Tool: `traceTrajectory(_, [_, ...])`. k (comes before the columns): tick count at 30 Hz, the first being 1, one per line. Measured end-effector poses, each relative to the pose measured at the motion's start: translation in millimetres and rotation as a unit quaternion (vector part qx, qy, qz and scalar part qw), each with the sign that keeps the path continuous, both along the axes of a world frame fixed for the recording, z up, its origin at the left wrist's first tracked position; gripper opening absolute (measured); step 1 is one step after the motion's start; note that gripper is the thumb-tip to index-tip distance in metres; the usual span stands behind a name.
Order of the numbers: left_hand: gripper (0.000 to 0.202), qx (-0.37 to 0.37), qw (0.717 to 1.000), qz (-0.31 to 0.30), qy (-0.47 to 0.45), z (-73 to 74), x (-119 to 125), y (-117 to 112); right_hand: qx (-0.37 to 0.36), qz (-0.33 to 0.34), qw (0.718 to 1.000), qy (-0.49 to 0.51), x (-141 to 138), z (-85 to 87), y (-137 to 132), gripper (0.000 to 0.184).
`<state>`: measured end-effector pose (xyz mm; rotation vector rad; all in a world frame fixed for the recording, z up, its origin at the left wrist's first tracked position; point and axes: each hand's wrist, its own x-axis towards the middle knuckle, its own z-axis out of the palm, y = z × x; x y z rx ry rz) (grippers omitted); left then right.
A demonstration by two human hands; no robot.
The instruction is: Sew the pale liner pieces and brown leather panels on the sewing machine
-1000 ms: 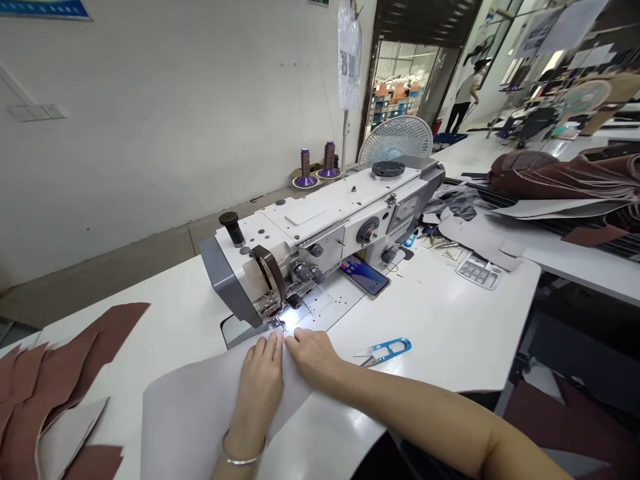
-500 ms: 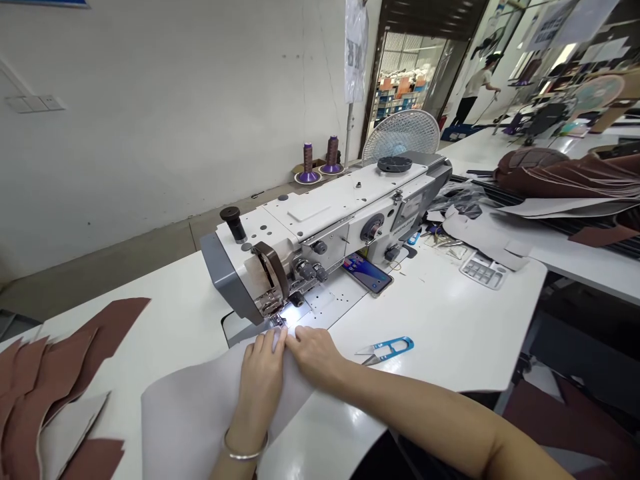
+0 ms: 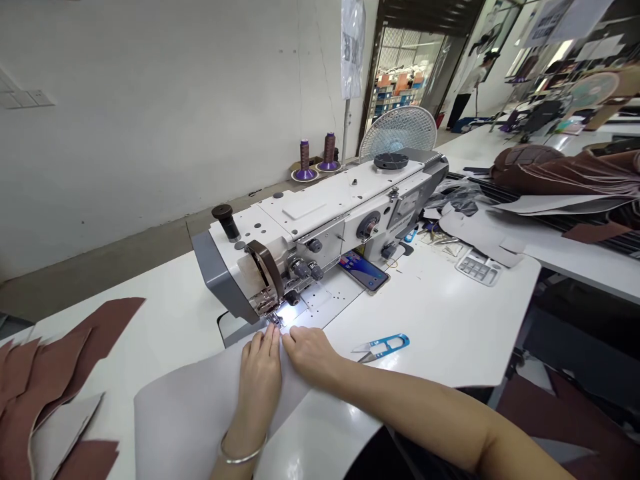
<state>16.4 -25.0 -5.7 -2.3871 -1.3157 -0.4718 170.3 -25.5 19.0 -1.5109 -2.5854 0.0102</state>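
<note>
A white industrial sewing machine (image 3: pixel 330 220) stands on the white table (image 3: pixel 440 320), its lamp lighting the presser foot (image 3: pixel 274 319). A large pale grey sheet of material (image 3: pixel 195 413) lies in front of it, its far tip at the foot. My left hand (image 3: pixel 260 380) lies flat on the sheet, fingers stretched toward the needle, a silver bangle on the wrist. My right hand (image 3: pixel 310 353) rests beside it, fingers curled down onto the sheet's right edge just before the foot. The two hands touch at the fingertips.
Blue thread snips (image 3: pixel 383 347) lie right of my hands. A phone (image 3: pixel 364 270) lies under the machine arm. Brown cut pieces (image 3: pixel 55 380) are stacked at left. Thread cones (image 3: pixel 316 157), a fan (image 3: pixel 397 130), a grey tray (image 3: pixel 479 268) and brown material (image 3: pixel 565 173) sit beyond. A person (image 3: pixel 467 87) stands far off.
Both hands and the sheet's tip have crept slightly forward toward the presser foot; the view has shifted a little. Otherwise nothing differs.
</note>
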Motion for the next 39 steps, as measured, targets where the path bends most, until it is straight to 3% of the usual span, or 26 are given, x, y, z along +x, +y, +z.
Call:
traceTrajectory(9, [0.040,-0.023,0.997,0.014,-0.071,1.2,2,0,0.013,0.008,1.000,0.008,-2,-8.4,2,0.017])
traceTrajectory(18, [0.043,-0.088,0.993,0.014,-0.082,4.2,-1,14,0.014,-0.012,1.000,-0.004,-3,-4.2,8,0.015])
traceTrajectory(27, [0.039,-0.064,0.995,0.012,-0.070,3.1,1,15,0.017,-0.013,1.000,-0.006,-3,-8.2,9,0.015])
traceTrajectory(39, [0.039,-0.070,0.990,-0.004,-0.121,-3.3,-1,13,0.019,0.003,1.000,-0.022,-5,-8.0,10,0.017])
